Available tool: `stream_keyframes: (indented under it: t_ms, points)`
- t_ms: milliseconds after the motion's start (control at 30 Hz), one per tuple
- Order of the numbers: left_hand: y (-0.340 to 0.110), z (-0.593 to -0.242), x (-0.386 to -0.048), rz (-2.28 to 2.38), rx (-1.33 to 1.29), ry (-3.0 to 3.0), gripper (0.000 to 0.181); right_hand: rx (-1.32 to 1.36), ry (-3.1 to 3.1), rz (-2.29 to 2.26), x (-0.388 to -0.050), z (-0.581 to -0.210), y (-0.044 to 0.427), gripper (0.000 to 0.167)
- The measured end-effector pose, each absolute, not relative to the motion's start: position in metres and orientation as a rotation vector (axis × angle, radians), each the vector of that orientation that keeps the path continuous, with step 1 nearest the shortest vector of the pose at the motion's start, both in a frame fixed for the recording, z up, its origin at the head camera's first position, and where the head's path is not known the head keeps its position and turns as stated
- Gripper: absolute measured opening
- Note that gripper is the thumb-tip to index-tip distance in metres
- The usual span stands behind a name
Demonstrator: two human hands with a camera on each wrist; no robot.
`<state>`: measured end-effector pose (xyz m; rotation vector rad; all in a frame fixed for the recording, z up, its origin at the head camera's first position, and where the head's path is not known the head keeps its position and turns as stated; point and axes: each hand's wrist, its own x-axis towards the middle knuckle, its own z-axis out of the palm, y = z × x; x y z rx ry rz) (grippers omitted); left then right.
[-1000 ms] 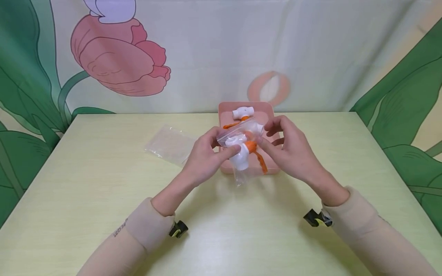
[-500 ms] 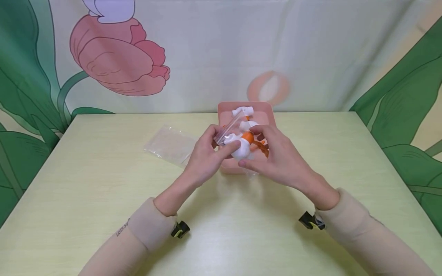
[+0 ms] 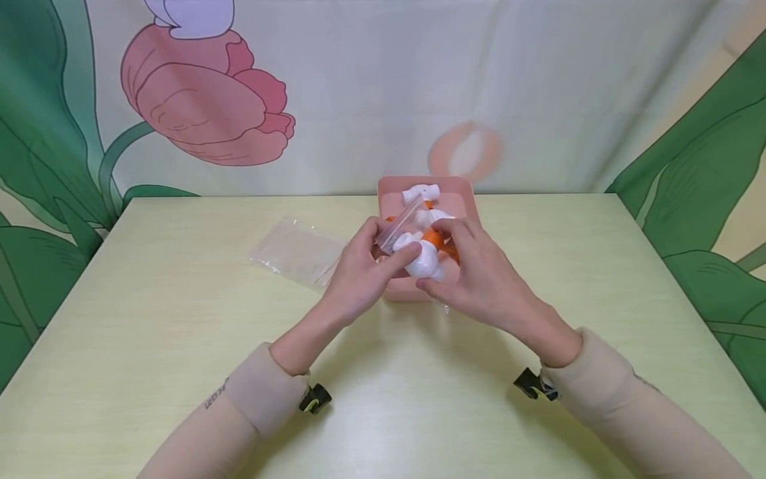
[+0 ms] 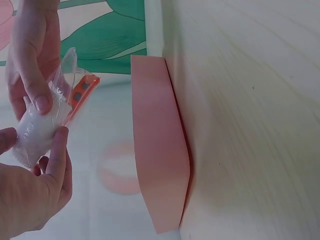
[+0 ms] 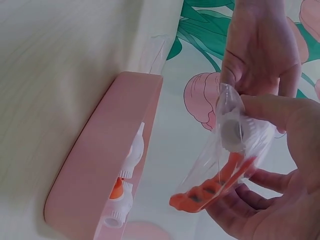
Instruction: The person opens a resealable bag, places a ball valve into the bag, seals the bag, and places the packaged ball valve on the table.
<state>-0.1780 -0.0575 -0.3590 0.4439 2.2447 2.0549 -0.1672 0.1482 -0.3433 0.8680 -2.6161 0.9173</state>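
A white plastic ball valve (image 3: 423, 262) with an orange lever handle (image 5: 215, 189) is inside a clear zip bag (image 3: 399, 223), held above the front of a pink tray (image 3: 408, 290). My left hand (image 3: 360, 269) grips the valve and bag from the left, thumb on the white body. From the right, my right hand (image 3: 486, 283) holds the bagged valve, its thumb low and its fingers by the orange part. In the right wrist view, the ribbed valve end (image 5: 233, 132) shows through the plastic. My right hand partly covers the handle in the head view.
Inside the tray lie more white valves with orange parts, one valve (image 3: 421, 193) near its back edge. A flat clear bag (image 3: 294, 251) lies on the pale wooden table (image 3: 179, 299) left of the tray. A printed curtain (image 3: 371, 86) hangs behind.
My right hand has moved left and lower, from the bag's upper right side onto the valve. The valve has turned and risen slightly, with its lever now mostly behind my right fingers.
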Motion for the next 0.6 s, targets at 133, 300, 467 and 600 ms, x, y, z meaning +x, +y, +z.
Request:
stream_keyframes:
  t_ms: [133,300,467,600]
  points:
    - [-0.0579,-0.359,-0.1779,2.065,0.438,2.234,0.037,0.878,-2.594,0.903,-0.1673,-0.3446,0.1476,0.065]
    - [-0.0599,-0.3588,-0.1787,2.02,0.452,2.295,0.036,0.904,-2.555,0.842,-0.1685,-0.3464,0.1472,0.061]
    - [-0.0618,-0.3574,-0.1782,1.933,0.444,2.359,0.036,0.905,-2.519,0.771,-0.1694,-0.3475,0.148,0.062]
    - [-0.0622,-0.3562,-0.1779,1.902,0.449,2.357,0.037,0.901,-2.507,0.768,-0.1699,-0.3486,0.1493,0.062]
